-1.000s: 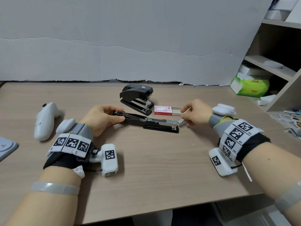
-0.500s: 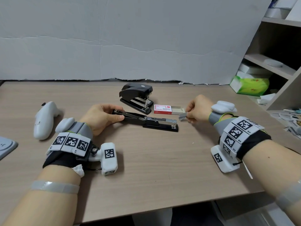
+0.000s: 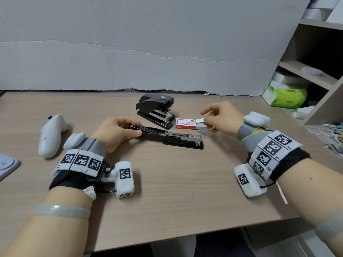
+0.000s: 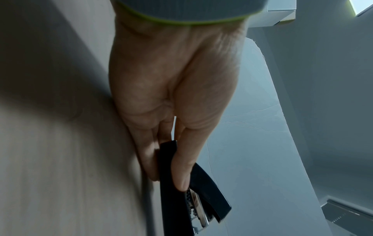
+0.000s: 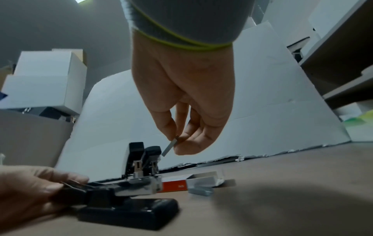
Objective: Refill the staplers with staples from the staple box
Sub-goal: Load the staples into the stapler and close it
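On the wooden table (image 3: 167, 191) a black stapler (image 3: 172, 137) lies swung open, its base flat and its metal channel facing up. The left hand (image 3: 115, 132) grips the stapler's lid end, thumb on the near side and fingers curled over the far side; in the left wrist view the thumb (image 4: 187, 167) presses on the black lid and the fingers wrap under it, with the edge of the hand on the table.

The right hand (image 3: 220, 117) is raised just above the table, to the right of the staple box (image 3: 185, 123). It pinches a thin strip of staples (image 5: 169, 147) between thumb and fingertips, the other fingers loosely curled. In the right wrist view the strip points down and left, above the open stapler's front end and clear of it.

The box, red and white, lies flat just behind the stapler's front end, its inner tray (image 3: 199, 121) pulled out to the right. A short grey block of staples (image 3: 202, 132) lies on the table beside the tray.

A second stapler (image 3: 156, 110), black and bulkier, stands closed behind the first, left of the box.

Far left lies a white controller (image 3: 51, 136), well apart from the staplers. A shelf unit (image 3: 315, 75) at the right holds a green packet (image 3: 285, 96).
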`<state>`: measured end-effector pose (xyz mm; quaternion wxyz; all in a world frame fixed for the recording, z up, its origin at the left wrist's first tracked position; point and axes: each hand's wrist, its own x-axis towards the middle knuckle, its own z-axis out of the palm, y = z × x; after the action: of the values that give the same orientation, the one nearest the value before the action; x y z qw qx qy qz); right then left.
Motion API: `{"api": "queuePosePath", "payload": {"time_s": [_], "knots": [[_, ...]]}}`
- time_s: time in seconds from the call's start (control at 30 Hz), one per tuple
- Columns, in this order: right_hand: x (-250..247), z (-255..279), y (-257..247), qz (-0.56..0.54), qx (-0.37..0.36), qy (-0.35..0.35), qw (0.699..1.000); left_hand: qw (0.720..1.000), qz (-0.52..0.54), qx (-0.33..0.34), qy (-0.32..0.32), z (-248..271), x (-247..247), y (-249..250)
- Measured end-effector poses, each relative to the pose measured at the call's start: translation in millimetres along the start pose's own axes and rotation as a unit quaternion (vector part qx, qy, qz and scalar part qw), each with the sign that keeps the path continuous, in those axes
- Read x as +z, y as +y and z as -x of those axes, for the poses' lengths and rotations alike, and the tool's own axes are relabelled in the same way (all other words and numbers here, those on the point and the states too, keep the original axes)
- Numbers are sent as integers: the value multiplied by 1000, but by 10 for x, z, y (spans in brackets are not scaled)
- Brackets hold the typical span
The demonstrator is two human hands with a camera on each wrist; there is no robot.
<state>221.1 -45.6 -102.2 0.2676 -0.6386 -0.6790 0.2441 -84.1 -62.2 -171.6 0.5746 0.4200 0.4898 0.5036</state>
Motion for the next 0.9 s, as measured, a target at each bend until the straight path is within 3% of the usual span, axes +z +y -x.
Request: {"api": "queuePosePath", "payload": {"time_s": [0.17, 0.4, 0.6, 0.9], "knots": [[96, 33, -91, -21, -4, -71, 997, 1000, -3, -1, 0, 2, -3, -3], [179, 39, -136, 13, -27, -54, 998, 1000, 1, -3, -2, 17, 6, 15], [416, 53, -228, 103, -60, -93, 988, 1000, -1, -5, -6, 21, 11, 23], [498, 51, -302, 118, -74, -98, 985, 1000, -1, -5, -7, 10, -9, 11]]}}
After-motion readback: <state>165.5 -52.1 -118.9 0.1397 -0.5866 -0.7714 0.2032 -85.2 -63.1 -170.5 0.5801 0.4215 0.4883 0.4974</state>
